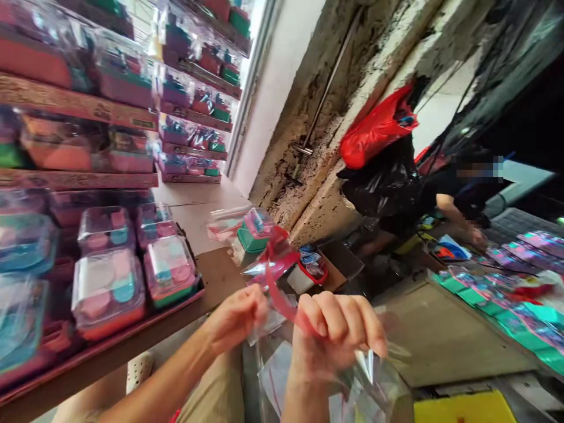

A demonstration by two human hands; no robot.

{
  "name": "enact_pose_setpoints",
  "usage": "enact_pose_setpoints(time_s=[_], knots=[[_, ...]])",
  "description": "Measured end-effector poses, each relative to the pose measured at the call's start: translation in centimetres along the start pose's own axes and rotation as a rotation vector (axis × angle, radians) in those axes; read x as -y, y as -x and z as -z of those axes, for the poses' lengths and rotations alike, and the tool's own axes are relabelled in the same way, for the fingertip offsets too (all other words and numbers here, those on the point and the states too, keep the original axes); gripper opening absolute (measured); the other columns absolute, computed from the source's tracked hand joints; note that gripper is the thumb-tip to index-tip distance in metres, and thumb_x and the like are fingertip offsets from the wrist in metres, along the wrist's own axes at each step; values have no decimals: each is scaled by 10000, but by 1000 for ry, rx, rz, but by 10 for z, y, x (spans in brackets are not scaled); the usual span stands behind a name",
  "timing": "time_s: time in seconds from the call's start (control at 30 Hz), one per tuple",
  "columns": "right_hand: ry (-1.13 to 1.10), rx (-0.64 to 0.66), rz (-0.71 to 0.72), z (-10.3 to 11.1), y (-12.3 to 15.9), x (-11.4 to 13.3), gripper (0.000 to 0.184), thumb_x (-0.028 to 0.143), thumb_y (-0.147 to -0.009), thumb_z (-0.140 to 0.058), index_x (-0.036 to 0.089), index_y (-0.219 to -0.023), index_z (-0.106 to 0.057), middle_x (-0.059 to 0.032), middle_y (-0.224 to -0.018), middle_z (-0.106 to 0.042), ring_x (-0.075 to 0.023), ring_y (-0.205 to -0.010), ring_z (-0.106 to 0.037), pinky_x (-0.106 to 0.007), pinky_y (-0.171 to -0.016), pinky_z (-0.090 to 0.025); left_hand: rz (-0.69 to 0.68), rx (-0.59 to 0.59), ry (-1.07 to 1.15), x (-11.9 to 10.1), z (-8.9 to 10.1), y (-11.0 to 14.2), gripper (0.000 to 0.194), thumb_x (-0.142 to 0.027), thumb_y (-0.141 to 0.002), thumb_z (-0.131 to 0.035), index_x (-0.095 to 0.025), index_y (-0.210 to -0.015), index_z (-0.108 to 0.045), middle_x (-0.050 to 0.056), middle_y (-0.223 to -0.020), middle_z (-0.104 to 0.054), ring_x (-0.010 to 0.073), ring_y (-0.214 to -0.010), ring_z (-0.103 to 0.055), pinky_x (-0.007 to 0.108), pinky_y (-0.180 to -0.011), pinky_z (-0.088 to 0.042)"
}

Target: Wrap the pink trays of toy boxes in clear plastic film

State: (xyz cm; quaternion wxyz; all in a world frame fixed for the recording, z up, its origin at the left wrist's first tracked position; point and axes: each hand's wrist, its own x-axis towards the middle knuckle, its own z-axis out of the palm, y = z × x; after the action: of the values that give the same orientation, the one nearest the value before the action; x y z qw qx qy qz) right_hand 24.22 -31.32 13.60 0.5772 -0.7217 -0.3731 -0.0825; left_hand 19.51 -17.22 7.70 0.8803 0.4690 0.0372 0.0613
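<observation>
Both my hands are low in the middle of the head view. My left hand (238,317) is closed, pinching the edge of a clear plastic bag (374,382). My right hand (337,329) is a fist gripping the same bag and a red plastic strip (277,264) that curls up between the two hands. The bag hangs crumpled below my right hand. Just beyond the hands, a packed toy set with a green base (253,232) lies on the brown table (215,270).
Stacks of clear-wrapped toy sets (110,288) fill the shelves and table at left. A rough concrete wall (317,117) runs up the middle, with a red bag (379,126) and black bag hanging. At right a seated person (462,200) works over flat packets (506,299) on a board.
</observation>
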Motion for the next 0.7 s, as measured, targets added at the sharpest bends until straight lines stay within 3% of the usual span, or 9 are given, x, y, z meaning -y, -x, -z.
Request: enact_pose_setpoints(time_s=[0.13, 0.2, 0.3, 0.33, 0.4, 0.47, 0.5, 0.6, 0.7], knots=[[-316, -200, 100, 1, 2, -7, 587, 729, -773, -293, 227, -475, -228, 53, -428, -130, -142, -417, -284, -316, -479, -355, 97, 9, 337, -23, 33, 11, 449, -362, -571, -819, -154, -612, -422, -72, -522, -381, 18, -443, -293, 108, -413, -268], [-399, -85, 87, 14, 4, -24, 517, 617, -802, -381, 222, -477, -302, 33, -433, -274, -144, -470, -394, -316, -519, -405, 61, -83, 283, -30, 45, 18, 421, -355, -593, -807, -144, -607, -442, -71, -520, -397, 17, -435, -273, 110, -401, -247], [-85, 173, -114, 47, 12, -53, 286, 420, -808, -491, 219, -615, -556, -13, -608, -556, -175, -636, -559, -330, -608, -467, -6, -235, 119, -36, 56, 23, 431, -421, -566, -803, -140, -605, -479, -69, -522, -419, 27, -441, -285, 128, -406, -252], [100, 142, -165, 56, 15, -59, 220, 361, -812, -496, 214, -682, -596, -30, -667, -598, -186, -660, -579, -331, -613, -473, -31, -284, 47, -35, 57, 24, 440, -455, -561, -795, -142, -606, -490, -70, -517, -413, 33, -443, -287, 137, -409, -250], [417, -83, -183, 66, 22, -59, 138, 264, -823, -481, 220, -791, -608, -65, -765, -621, -204, -691, -586, -346, -625, -471, -102, -369, -124, -30, 52, 24, 433, -512, -587, -753, -150, -627, -520, -67, -522, -415, 52, -460, -317, 155, -428, -264], [581, -309, -52, 59, 28, -44, 129, 202, -840, -463, 239, -868, -583, -82, -822, -596, -217, -734, -573, -370, -664, -464, -177, -400, -292, -19, 40, 24, 394, -530, -660, -683, -160, -664, -549, -52, -542, -451, 85, -506, -394, 176, -475, -316], [607, -330, 42, 49, 30, -33, 143, 172, -845, -464, 246, -911, -568, -81, -846, -583, -216, -767, -568, -370, -692, -464, -199, -383, -364, -13, 31, 24, 365, -520, -708, -638, -165, -680, -556, -39, -561, -483, 104, -542, -437, 190, -510, -346], [598, -89, 285, 7, 34, -6, 224, 122, -840, -513, 244, -1026, -541, -51, -876, -592, -182, -828, -586, -308, -736, -489, -203, -226, -500, 3, 3, 27, 292, -446, -821, -515, -173, -739, -577, -6, -624, -568, 141, -615, -507, 222, -590, -389], [524, 54, 214, -26, 33, -4, 175, 213, -852, -553, 225, -1026, -545, -45, -880, -605, -165, -823, -597, -267, -704, -509, -188, -80, -534, 8, -12, 31, 280, -408, -852, -473, -169, -810, -612, 22, -730, -620, 158, -685, -536, 232, -647, -408]])
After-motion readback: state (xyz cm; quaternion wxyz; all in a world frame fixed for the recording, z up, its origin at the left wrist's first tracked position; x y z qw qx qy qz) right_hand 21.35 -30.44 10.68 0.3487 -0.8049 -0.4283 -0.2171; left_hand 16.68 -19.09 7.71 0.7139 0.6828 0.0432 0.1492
